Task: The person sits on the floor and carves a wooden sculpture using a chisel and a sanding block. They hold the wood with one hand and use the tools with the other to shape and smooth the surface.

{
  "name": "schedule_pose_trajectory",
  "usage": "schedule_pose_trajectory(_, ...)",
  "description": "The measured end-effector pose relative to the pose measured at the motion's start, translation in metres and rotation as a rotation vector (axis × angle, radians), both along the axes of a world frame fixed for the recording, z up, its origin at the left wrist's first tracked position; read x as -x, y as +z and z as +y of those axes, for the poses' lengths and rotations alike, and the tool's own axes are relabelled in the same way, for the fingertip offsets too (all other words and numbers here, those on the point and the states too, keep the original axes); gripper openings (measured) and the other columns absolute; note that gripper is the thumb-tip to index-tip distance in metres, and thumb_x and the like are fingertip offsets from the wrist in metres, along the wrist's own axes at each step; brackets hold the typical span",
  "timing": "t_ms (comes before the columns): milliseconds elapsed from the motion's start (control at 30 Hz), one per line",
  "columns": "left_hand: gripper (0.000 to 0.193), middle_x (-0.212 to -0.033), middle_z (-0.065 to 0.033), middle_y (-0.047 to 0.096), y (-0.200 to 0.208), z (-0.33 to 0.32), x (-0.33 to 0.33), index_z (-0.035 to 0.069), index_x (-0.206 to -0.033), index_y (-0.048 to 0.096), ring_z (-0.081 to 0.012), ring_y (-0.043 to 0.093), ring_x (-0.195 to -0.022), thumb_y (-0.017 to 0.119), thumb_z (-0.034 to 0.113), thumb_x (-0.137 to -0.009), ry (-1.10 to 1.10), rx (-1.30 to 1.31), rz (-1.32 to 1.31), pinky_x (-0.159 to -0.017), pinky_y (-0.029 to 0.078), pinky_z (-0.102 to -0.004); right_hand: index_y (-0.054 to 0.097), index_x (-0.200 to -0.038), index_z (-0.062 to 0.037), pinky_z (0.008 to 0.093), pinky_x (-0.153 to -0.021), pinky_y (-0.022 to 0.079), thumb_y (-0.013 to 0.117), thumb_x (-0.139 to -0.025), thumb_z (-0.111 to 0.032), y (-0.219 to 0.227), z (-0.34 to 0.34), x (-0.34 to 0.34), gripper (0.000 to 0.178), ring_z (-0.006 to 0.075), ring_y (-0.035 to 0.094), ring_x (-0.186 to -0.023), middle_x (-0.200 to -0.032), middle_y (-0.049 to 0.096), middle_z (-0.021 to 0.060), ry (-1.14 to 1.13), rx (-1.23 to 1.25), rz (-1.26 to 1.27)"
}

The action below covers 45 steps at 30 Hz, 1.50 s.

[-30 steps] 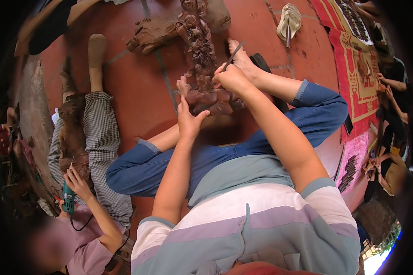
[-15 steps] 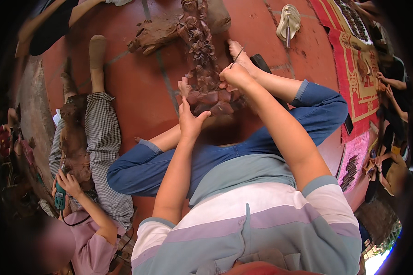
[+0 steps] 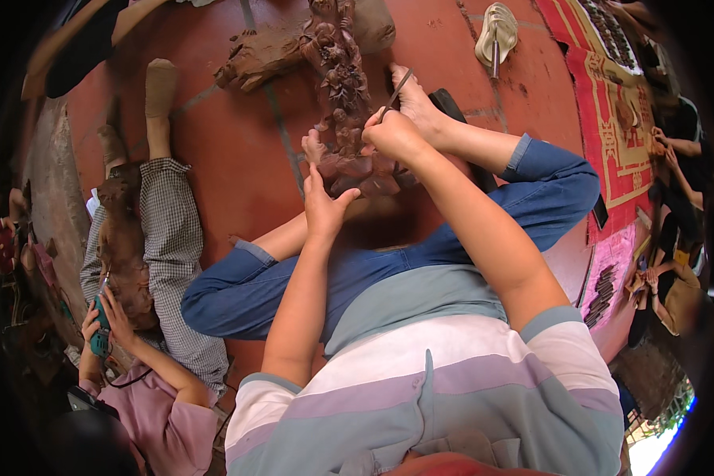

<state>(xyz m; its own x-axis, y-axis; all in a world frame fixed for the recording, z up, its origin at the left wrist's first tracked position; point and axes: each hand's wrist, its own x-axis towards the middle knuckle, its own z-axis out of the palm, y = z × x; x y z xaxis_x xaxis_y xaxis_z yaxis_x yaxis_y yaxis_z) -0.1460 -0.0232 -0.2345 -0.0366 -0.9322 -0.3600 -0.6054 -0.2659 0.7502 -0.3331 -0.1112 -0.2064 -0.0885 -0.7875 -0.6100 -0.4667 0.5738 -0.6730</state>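
Observation:
A tall, dark reddish-brown wood carving [image 3: 344, 83] with flower-like and figure-like relief stands between my bare feet on a rocky, faceted base [image 3: 365, 176]. My left hand [image 3: 326, 208] grips the near left side of that base, thumb spread toward its front edge and fingers along its side. On the right side, just above the base, my right hand [image 3: 392, 135] is closed around a thin, dark, file-like tool [image 3: 397, 94]. The tool's upper part sticks out past my fingers toward my right foot. Its working end is hidden by my hand and the carving.
A rough log [image 3: 270, 59] lies behind the carving on red floor tiles. Beige sandals [image 3: 497, 36] are at the far right, beside a red patterned mat [image 3: 611, 151]. At left, a co-worker's hands hold a green power tool [image 3: 100, 333] against another carving [image 3: 127, 246].
My right hand has shifted slightly left and nearer, and more of the tool shows. My left hand keeps its place on the base. The co-worker's hands and power tool have moved a little.

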Motion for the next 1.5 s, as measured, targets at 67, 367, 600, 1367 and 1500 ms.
schedule_pose_trajectory(67, 0.102, -0.131, -0.0238, 0.046, -0.001, 0.002, 0.000, -0.008, -0.142, 0.025, -0.0353, 0.047, -0.122, 0.084, 0.030, -0.067, -0.005, 0.010, -0.008, -0.101, 0.040, -0.0374, 0.066, -0.075, -0.0039, 0.0325, -0.054, 0.051, 0.062, -0.073, -0.018, -0.002, -0.008, 0.011, 0.015, 0.0209, 0.065, -0.057, -0.070, 0.070, 0.0091, -0.018, -0.154, -0.053)
schedule_pose_trajectory(367, 0.103, -0.133, -0.0242, 0.045, 0.000, 0.001, 0.000, -0.009, -0.142, 0.025, -0.0348, 0.046, -0.123, 0.084, 0.029, -0.067, -0.001, 0.011, -0.018, -0.102, 0.039, -0.0376, 0.064, -0.078, -0.0062, 0.0307, -0.061, 0.053, 0.063, -0.075, -0.018, -0.001, -0.007, 0.012, 0.012, 0.0198, 0.068, -0.068, -0.074, 0.071, 0.0101, -0.113, -0.241, -0.149)
schedule_pose_trajectory(600, 0.102, -0.131, -0.0238, 0.045, 0.001, -0.001, 0.000, -0.007, -0.143, 0.026, -0.0347, 0.048, -0.122, 0.084, 0.028, -0.066, 0.008, 0.007, -0.021, -0.102, 0.040, -0.0381, 0.062, -0.090, -0.0071, 0.0334, -0.055, 0.052, 0.058, -0.079, -0.017, 0.006, -0.005, 0.003, 0.015, 0.0203, 0.067, -0.061, -0.071, 0.070, 0.0087, 0.012, -0.112, -0.030)
schedule_pose_trajectory(1367, 0.102, -0.130, -0.0236, 0.047, 0.004, 0.002, 0.000, -0.007, -0.143, 0.026, -0.0346, 0.048, -0.122, 0.084, 0.029, -0.066, -0.005, -0.001, -0.017, -0.101, 0.040, -0.0383, 0.053, -0.085, -0.0060, 0.0313, -0.056, 0.053, 0.059, -0.077, -0.006, 0.006, -0.011, 0.027, 0.010, 0.0187, 0.064, -0.063, -0.070, 0.060, 0.0070, -0.013, -0.161, -0.373)
schedule_pose_trajectory(1500, 0.102, -0.130, -0.0234, 0.047, 0.003, 0.001, 0.000, -0.007, -0.143, 0.027, -0.0346, 0.048, -0.122, 0.084, 0.030, -0.067, 0.007, 0.003, -0.004, -0.101, 0.040, -0.0379, 0.053, -0.085, -0.0057, 0.0308, -0.057, 0.054, 0.058, -0.076, -0.003, 0.002, -0.002, 0.025, 0.011, 0.0169, 0.062, -0.063, -0.073, 0.059, 0.0066, -0.069, -0.109, -0.488)
